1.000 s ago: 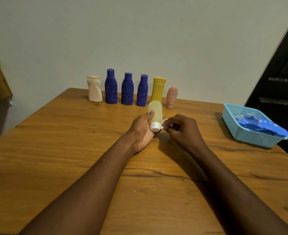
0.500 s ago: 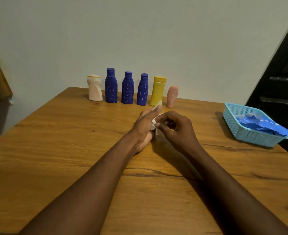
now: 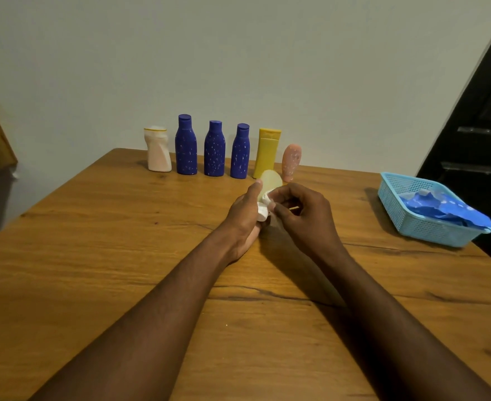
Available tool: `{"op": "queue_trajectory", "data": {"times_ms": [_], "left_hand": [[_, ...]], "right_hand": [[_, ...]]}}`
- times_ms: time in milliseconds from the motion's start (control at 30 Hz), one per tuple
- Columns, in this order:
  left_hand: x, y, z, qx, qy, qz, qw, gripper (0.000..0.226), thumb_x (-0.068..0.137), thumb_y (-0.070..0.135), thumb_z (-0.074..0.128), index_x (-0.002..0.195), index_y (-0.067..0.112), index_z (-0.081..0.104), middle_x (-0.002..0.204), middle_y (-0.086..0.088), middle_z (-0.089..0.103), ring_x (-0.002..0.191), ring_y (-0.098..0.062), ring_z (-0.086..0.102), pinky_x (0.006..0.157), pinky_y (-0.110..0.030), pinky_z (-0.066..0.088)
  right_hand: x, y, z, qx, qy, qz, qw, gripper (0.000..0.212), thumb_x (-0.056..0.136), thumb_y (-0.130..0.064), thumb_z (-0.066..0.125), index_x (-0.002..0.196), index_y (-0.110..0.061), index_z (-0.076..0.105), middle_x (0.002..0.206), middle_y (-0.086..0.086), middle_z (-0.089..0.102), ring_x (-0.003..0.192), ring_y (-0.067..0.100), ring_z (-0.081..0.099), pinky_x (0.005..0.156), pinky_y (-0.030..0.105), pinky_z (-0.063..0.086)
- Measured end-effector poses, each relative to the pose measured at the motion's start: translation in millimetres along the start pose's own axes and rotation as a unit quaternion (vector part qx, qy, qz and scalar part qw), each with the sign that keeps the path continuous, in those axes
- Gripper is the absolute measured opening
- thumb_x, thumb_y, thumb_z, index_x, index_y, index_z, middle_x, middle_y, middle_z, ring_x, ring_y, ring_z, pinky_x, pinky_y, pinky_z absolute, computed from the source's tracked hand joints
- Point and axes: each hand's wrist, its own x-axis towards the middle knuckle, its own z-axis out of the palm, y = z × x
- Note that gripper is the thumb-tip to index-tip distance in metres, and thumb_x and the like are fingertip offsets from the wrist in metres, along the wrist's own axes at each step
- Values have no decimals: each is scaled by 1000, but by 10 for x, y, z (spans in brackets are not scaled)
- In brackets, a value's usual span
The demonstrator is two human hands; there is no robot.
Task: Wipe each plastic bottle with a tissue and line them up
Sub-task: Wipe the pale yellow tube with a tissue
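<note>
Now | left grip (image 3: 242, 217) holds pale bottle (image 3: 271, 180) | right grip (image 3: 305, 215) pinches tissue (image 3: 265, 198) (white)

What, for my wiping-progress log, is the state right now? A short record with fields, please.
held bottle: pale yellow bottle, gripped by left hand
tissue: white tissue, pinched by right hand against that bottle
row by wall: cream bottle, three blue bottles, yellow bottle, pink bottle, all upright
count: six lined up, one being wiped
basket: blue basket at right, holding crumpled blue wrapper
</note>
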Motion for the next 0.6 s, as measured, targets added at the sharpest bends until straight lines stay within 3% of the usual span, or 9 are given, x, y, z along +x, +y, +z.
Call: {"op": "queue_trajectory", "data": {"times_ms": [133, 200, 367, 500, 600], "left_hand": [[-3, 6, 10, 13, 6, 0, 1000, 33, 109, 38, 43, 116, 16, 66, 99, -4, 77, 96, -17, 68, 82, -32, 50], [1, 11, 9, 8, 23, -3, 1000, 30, 109, 36, 44, 117, 15, 63, 102, -5, 75, 95, -16, 68, 80, -30, 49], [8, 29, -6, -26, 63, -6, 998, 36, 109, 34, 44, 137, 11, 50, 116, -15, 66, 97, -23, 66, 72, -32, 55], [-4, 23, 3, -20, 58, -4, 998, 38, 111, 30, 41, 144, 12, 47, 118, -15, 65, 98, -22, 65, 76, -33, 55], [-17, 15, 10, -7, 44, -1, 999, 34, 111, 25, 41, 141, 15, 52, 118, -13, 69, 103, -22, 67, 88, -37, 55]], "right_hand": [[-5, -22, 10, -17, 0, -41, 999, 22, 90, -4, 70, 107, -17, 74, 104, -7, 71, 94, 6, 66, 75, 14, 52], [-6, -17, 8, -33, -17, -45, 998, 24, 89, -1, 71, 106, -17, 75, 105, -7, 69, 94, 7, 65, 76, 13, 51], [12, 28, -36, -63, -62, -1, 996, 19, 87, -1, 70, 97, -17, 75, 97, -2, 71, 90, 11, 65, 81, 35, 59], [-9, 40, -35, -53, -20, -15, 998, 19, 87, -1, 71, 94, -18, 73, 98, -3, 70, 89, 10, 65, 79, 36, 59], [-14, 15, -15, -56, -8, -60, 997, 23, 88, 2, 70, 103, -15, 73, 105, 0, 68, 94, 11, 64, 79, 27, 57]]}}
